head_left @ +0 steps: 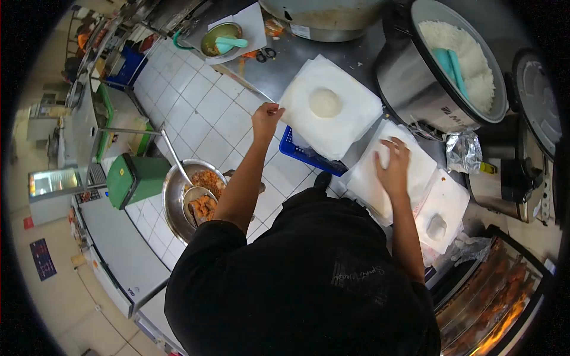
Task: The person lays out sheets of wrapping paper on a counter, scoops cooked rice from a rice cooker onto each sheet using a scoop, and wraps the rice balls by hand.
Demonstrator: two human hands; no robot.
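A round mound of white rice (325, 103) sits on a stack of white paper sheets (356, 113) at the counter's front edge. At the left corner of that stack, my left hand (267, 123) has its fingertips pinched on the paper's edge. My right hand (393, 169) lies with fingers spread over a second pile of white paper (418, 163). Beside it, another white sheet (454, 202) bears a small pale lump (437, 226) whose kind I cannot make out. A blue plastic crate (300, 148) shows under the first stack.
A large cooker (409, 89) holds rice (475, 65) and a teal scoop (450, 70). Crumpled foil (464, 151) stands near it. Flames (504, 332) burn at lower right. A steel bowl of food (172, 202) and a green bin (133, 183) are at left. Scissors (267, 54) lie on the counter.
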